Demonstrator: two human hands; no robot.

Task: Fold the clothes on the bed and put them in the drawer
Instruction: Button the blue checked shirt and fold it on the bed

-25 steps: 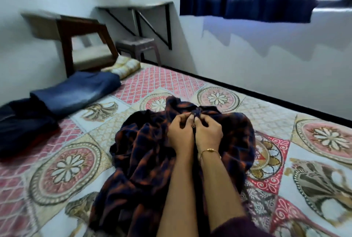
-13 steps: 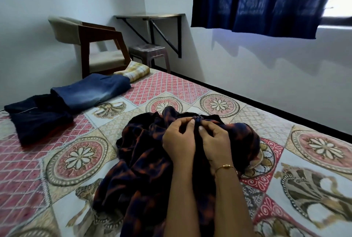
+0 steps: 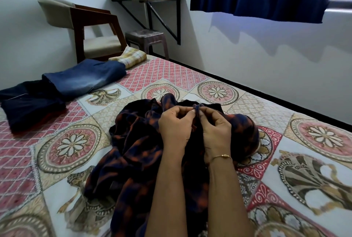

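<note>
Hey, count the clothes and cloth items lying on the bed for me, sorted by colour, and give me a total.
Dark plaid shirt, pinched by left hand and right hand: 1
Blue jeans: 1
Dark navy garment: 1
Yellow checked cloth: 1
Total: 4

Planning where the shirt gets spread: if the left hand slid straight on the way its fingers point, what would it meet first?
The left hand points up and rightward, so it meets the right hand almost at once; both pinch the same fold of the dark plaid shirt.
</note>
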